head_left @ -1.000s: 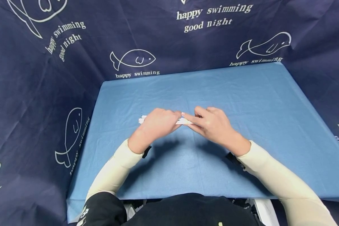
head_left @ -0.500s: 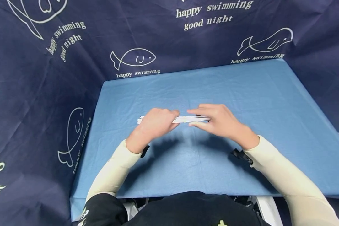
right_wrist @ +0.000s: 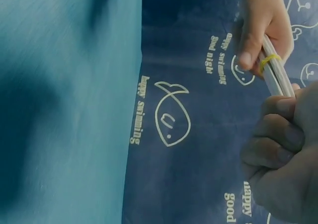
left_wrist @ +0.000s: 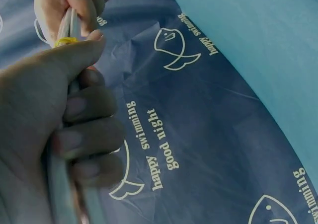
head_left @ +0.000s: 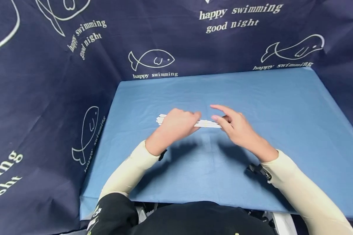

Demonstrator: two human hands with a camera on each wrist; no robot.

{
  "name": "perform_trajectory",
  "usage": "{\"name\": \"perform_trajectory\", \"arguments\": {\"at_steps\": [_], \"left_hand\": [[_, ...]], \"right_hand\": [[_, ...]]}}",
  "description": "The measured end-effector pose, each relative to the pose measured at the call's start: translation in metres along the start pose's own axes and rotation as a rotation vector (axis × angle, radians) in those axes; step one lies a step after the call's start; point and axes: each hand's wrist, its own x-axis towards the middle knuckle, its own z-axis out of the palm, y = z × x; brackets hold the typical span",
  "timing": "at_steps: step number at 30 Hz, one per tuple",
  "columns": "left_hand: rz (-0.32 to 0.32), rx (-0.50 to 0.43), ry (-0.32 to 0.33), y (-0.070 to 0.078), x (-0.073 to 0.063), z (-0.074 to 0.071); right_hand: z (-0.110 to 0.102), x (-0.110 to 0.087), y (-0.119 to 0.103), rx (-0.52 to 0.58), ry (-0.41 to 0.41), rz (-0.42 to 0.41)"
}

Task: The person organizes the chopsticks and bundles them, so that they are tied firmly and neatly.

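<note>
A bundle of slim white sticks [head_left: 208, 124] is held level above the table, its left end sticking out past my left hand [head_left: 180, 123]. That hand grips the bundle's middle, fingers curled round it, as the left wrist view shows. My right hand [head_left: 240, 129] holds the right end in its curled lower fingers, while its thumb and index finger stand apart from the sticks. A yellow rubber band [right_wrist: 270, 61] circles the bundle between the two hands. In the left wrist view the band [left_wrist: 66, 41] lies close to the left thumb. What kind of sticks they are is unclear.
Under the hands is a table with a blue cloth [head_left: 270, 98]. Dark blue curtains [head_left: 194, 58] printed with fish and lettering stand at the back and both sides. Dark wrist devices [head_left: 260, 171] hang below the cream sleeves [head_left: 300, 186].
My right hand has moved from beside the left fingertips out to the bundle's right end, and its thumb and index finger have spread away. My left hand keeps its grip. The head view has shifted.
</note>
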Motion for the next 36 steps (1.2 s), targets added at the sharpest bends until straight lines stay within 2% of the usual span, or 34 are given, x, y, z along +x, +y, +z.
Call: {"name": "perform_trajectory", "arguments": {"at_steps": [1,3,7,10,13,16,20,22,24,27,29,32,36], "left_hand": [[-0.008,-0.034,-0.025,0.001,0.003,0.001],[-0.067,-0.079,-0.099,0.000,0.004,0.000],[-0.273,-0.100,-0.253,-0.010,-0.002,-0.005],[-0.396,-0.129,-0.306,-0.017,-0.008,-0.008],[-0.435,-0.223,-0.297,-0.018,-0.011,-0.010],[-0.435,-0.306,-0.244,-0.015,-0.011,-0.009],[-0.428,-0.321,-0.135,-0.009,-0.008,-0.009],[-0.442,-0.311,-0.106,-0.008,-0.008,-0.010],[-0.472,-0.299,-0.105,-0.008,-0.008,-0.011],[-0.536,-0.290,-0.151,-0.008,-0.010,-0.013],[-0.554,-0.311,-0.181,-0.008,-0.011,-0.013],[-0.550,-0.399,-0.191,-0.007,-0.012,-0.011],[-0.542,-0.502,-0.142,-0.006,-0.011,-0.010]], "right_hand": [[-0.003,-0.002,0.002,-0.026,0.009,0.005],[-0.009,-0.005,0.004,-0.069,0.019,-0.011],[-0.015,-0.005,0.005,-0.126,0.043,-0.039],[-0.015,-0.003,0.003,-0.145,0.041,-0.038],[-0.016,-0.003,0.002,-0.136,0.034,-0.034],[-0.015,-0.005,0.003,-0.103,0.064,-0.043],[-0.014,-0.007,0.005,-0.081,0.123,-0.074],[-0.013,-0.006,0.006,-0.087,0.130,-0.082],[-0.013,-0.006,0.005,-0.101,0.127,-0.085],[-0.015,-0.006,0.004,-0.121,0.121,-0.088],[-0.017,-0.007,0.004,-0.128,0.120,-0.092],[-0.019,-0.007,0.004,-0.134,0.115,-0.091],[-0.021,-0.008,0.002,-0.095,0.118,-0.081]]}}
